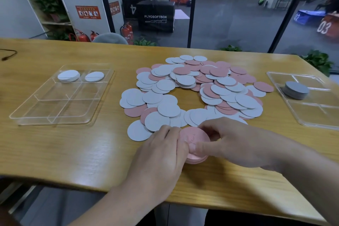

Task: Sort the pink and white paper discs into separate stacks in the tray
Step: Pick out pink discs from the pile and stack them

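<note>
A small stack of pink discs (195, 145) is held at the near edge of the loose pile of pink and white discs (198, 90) on the wooden tabletop (73, 152). The stack is enclosed from both sides — the left hand (159, 154) has its fingers curled against the stack's left rim, and the right hand (236, 143) pinches it, thumb in front and fingers behind. Left of the pile, a clear compartment tray (60, 95) is seen with two white disc stacks (68, 75) in its far compartments. Right of the pile, a second clear tray (311, 97) holds a grey-looking stack (296, 90).
</note>
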`<state>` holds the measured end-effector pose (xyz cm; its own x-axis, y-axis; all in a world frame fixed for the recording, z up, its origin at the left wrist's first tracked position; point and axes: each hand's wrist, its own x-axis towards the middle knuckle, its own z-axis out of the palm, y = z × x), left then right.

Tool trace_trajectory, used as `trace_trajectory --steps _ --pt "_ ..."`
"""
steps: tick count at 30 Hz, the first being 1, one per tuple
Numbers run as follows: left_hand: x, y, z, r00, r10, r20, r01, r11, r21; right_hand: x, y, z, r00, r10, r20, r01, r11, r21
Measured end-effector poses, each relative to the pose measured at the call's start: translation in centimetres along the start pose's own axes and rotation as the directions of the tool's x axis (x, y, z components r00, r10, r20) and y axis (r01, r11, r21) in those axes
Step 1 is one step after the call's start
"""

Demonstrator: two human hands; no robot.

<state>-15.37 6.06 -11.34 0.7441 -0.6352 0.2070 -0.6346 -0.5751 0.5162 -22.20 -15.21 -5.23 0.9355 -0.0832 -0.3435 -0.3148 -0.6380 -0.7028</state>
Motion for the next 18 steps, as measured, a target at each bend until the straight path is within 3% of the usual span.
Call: trace_trajectory --steps 6,8,10,12,14,18 --pt "-1.3 -0.5 0.0 0.999 0.042 -0.021 -0.045 0.991 -0.126 -0.3 -0.2 0.3 0.997 0.001 0.077 -0.012 0.990 0.143" --pt "-1.1 -1.2 -1.0 0.992 -0.030 0.120 0.071 0.933 -0.352 -0.5 0.5 1.1 0.998 -0.065 0.015 0.062 0.985 0.160" --pt "-0.2 -1.7 -2.4 0.969 -0.032 0.246 0.163 0.831 -0.531 -0.6 1.5 2.1 0.975 -0.179 -0.133 0.191 0.978 0.082" --pt "0.1 -1.9 -2.9 0.982 0.037 0.185 0.061 0.864 -0.500 -0.5 2.6 3.4 0.895 -0.330 -0.302 0.311 0.944 -0.111" --pt "-0.3 -1.8 -2.6 0.991 0.080 0.111 -0.026 0.905 -0.424 -0.4 3.5 4.9 0.810 -0.442 -0.384 0.379 0.896 -0.232" --pt "-1.1 -1.3 -1.3 0.991 0.096 0.094 -0.070 0.965 -0.251 -0.2 4.0 7.0 0.797 -0.471 -0.377 0.324 0.861 -0.392"
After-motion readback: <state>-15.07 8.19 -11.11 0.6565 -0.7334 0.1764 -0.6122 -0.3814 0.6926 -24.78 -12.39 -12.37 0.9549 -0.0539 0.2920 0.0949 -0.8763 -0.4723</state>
